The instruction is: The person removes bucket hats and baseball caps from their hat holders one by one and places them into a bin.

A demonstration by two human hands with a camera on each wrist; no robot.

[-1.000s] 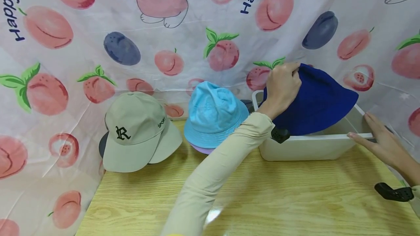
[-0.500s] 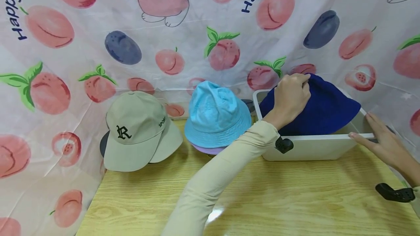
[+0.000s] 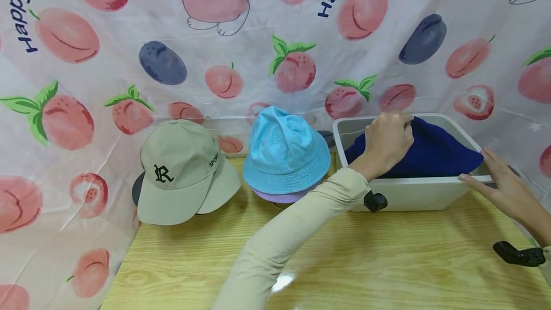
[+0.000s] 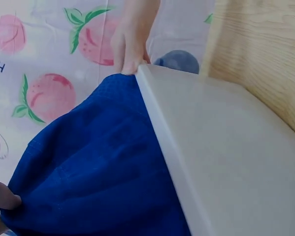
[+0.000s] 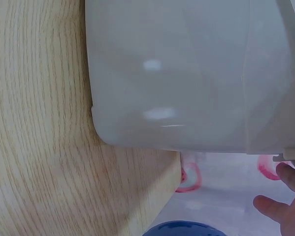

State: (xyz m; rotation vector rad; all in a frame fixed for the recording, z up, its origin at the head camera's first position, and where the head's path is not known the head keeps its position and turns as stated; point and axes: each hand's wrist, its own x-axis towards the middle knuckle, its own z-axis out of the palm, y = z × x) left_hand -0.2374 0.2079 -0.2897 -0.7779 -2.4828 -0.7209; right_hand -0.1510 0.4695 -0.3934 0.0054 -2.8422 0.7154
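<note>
A dark blue brimmed cloth hat [image 3: 435,149] sits largely inside a white plastic bin [image 3: 409,195], its upper part showing above the front rim. The left hand [image 3: 384,142] pinches the hat by its top, as the left wrist view also shows, with fingertips [image 4: 7,197] on the blue cloth [image 4: 98,162]. At the bin's right front corner, the right hand [image 3: 501,183] rests on the rim, fingers and thumb extended and spread. The right wrist view has the bin's wall [image 5: 172,73] filling much of it, with the right hand [image 5: 285,209] at the lower right.
Left of the bin, a light blue bucket hat [image 3: 284,152] lies on a purple one [image 3: 280,198]. Farther left is a grey-green cap [image 3: 178,166] with a black letter, over other caps. The wooden table [image 3: 344,262] meets a fruit-print cloth [image 3: 301,23] at the back.
The left hand has lowered the blue hat into the bin, moving down and slightly right. More of the bin's back rim shows now. The right hand has stayed on the rim.
</note>
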